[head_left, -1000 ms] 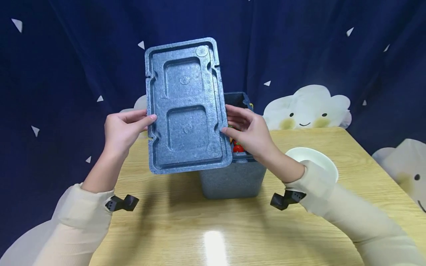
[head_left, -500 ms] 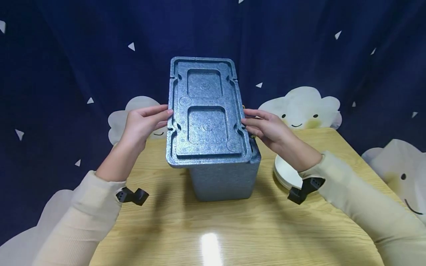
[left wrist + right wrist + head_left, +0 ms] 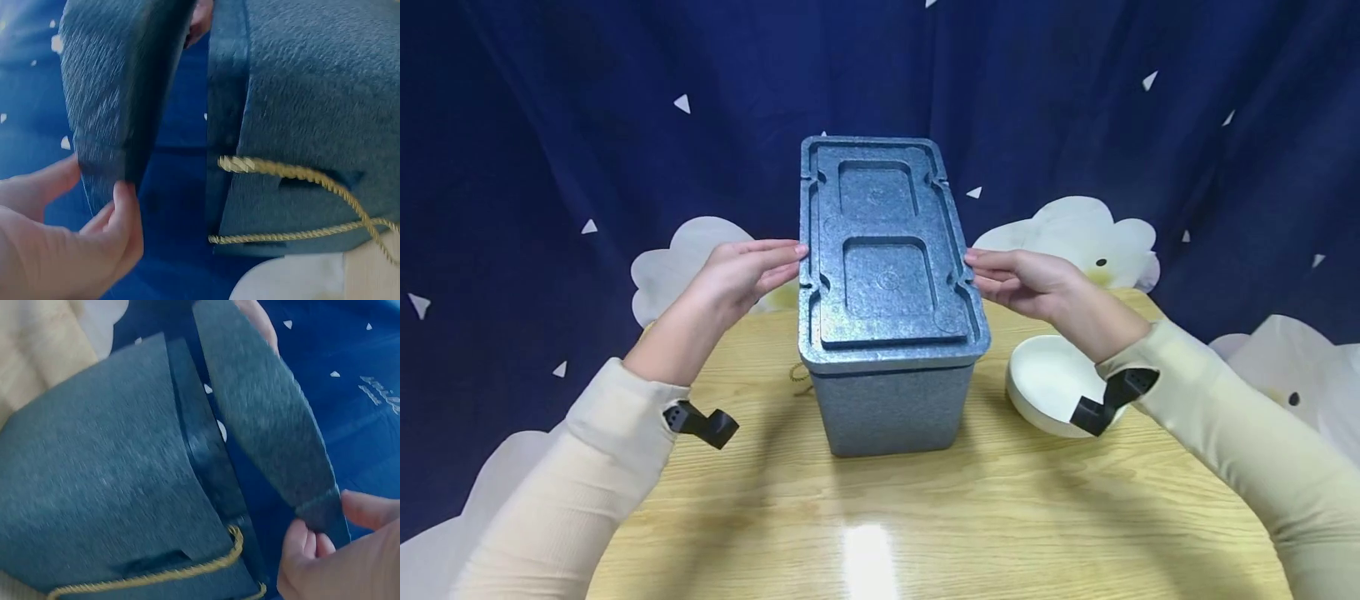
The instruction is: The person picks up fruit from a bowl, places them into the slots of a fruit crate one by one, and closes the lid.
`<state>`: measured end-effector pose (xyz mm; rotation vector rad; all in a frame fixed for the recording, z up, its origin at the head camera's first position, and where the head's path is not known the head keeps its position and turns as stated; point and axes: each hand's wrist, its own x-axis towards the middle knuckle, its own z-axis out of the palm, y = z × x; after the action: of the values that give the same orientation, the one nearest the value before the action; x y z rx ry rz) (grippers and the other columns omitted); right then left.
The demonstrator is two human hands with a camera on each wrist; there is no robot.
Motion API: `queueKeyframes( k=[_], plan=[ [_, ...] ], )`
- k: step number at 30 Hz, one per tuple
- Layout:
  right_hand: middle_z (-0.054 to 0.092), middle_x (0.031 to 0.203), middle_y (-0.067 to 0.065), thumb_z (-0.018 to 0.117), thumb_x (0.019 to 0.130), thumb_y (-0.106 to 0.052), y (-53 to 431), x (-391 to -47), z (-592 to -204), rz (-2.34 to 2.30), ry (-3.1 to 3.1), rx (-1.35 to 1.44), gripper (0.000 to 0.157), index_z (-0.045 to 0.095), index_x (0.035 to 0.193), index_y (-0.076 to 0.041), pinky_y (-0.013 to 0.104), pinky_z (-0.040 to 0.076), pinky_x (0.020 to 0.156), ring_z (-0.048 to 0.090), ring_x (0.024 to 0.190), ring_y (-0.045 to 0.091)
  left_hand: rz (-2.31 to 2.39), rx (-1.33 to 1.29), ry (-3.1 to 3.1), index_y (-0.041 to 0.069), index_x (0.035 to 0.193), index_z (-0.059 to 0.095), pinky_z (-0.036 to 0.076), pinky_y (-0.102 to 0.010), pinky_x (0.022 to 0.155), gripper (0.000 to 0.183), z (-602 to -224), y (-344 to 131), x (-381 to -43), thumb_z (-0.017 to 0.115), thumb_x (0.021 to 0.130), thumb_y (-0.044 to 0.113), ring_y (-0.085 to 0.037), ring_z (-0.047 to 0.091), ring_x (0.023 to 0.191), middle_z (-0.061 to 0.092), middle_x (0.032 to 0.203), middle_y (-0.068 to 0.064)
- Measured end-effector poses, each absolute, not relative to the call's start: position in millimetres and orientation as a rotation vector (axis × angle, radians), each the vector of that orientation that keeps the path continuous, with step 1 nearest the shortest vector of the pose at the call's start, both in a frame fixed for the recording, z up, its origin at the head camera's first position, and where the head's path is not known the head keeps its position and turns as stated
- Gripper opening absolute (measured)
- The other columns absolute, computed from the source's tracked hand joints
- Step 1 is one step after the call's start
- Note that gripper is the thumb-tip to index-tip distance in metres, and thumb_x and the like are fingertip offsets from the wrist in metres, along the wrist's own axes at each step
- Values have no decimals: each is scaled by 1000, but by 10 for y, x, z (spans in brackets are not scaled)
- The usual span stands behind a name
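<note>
A grey-blue foam lid (image 3: 880, 225), with two recessed panels on top, is held level between both hands over a matching foam box (image 3: 891, 412). My left hand (image 3: 737, 275) pinches the lid's left edge between thumb and fingers. On the opposite edge, my right hand (image 3: 1030, 283) grips it the same way. Both wrist views show a gap between the lid (image 3: 106, 94) and the box rim (image 3: 200, 444). Gold twisted rope (image 3: 312, 174) is threaded through the box's side, and another gold rope handle (image 3: 175, 573) hangs on the right side. The lid hides the box's inside.
A white bowl (image 3: 1052, 383) stands on the wooden table (image 3: 1000, 517) right of the box, below my right forearm. Behind the table hangs a dark blue curtain (image 3: 880, 67) with white triangles and cloud shapes.
The lid has come down from a raised tilt at the left, moving right and levelling over the box. Red items seen inside the box earlier are now covered. Both hands kept their hold.
</note>
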<state>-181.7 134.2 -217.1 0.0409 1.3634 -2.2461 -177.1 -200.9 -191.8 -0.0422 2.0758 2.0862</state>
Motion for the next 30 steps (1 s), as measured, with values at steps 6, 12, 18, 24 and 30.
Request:
queueKeyframes(
  k=[6,12,18,24,30],
  plan=[
    [73,85,9,50,97,-3,1410,-1876,-2133,-2257,1292,67,21,70,89,-3,18,57,65,68,76,12,2095,54,1893,-9,146,30,55,-12,85,59,-1954,-2082,-1868,56,94,2,-4,65,92,61,118,-4],
    [74,84,7,56,95,-7,1425,-1883,-2100,-2226,1368,61,19,71,85,-5,22,60,73,70,77,13,2161,82,1752,-8,147,25,56,-12,80,60,-1952,-2074,-1904,53,95,-2,-4,68,83,70,88,2],
    [73,89,7,58,94,-4,1480,-1921,-2065,-2207,1415,5,12,70,91,-4,23,60,77,71,82,12,2182,124,1748,-6,147,29,55,-17,90,63,-1925,-2078,-1934,60,93,4,-6,68,89,69,96,2],
    [73,95,0,63,90,-2,1504,-1892,-1990,-2259,1607,-167,14,70,100,-10,20,59,80,71,86,9,2199,238,1931,-4,144,37,53,-18,94,59,-1835,-2012,-1924,61,92,4,-5,66,96,58,130,-12],
    [68,116,-2,68,87,-3,1478,-1808,-1831,-2292,1864,-315,60,45,142,-5,16,56,88,67,98,4,2331,369,1958,1,142,45,45,-23,107,58,-1669,-1985,-1860,65,88,2,-9,61,114,41,150,-16]
  ],
)
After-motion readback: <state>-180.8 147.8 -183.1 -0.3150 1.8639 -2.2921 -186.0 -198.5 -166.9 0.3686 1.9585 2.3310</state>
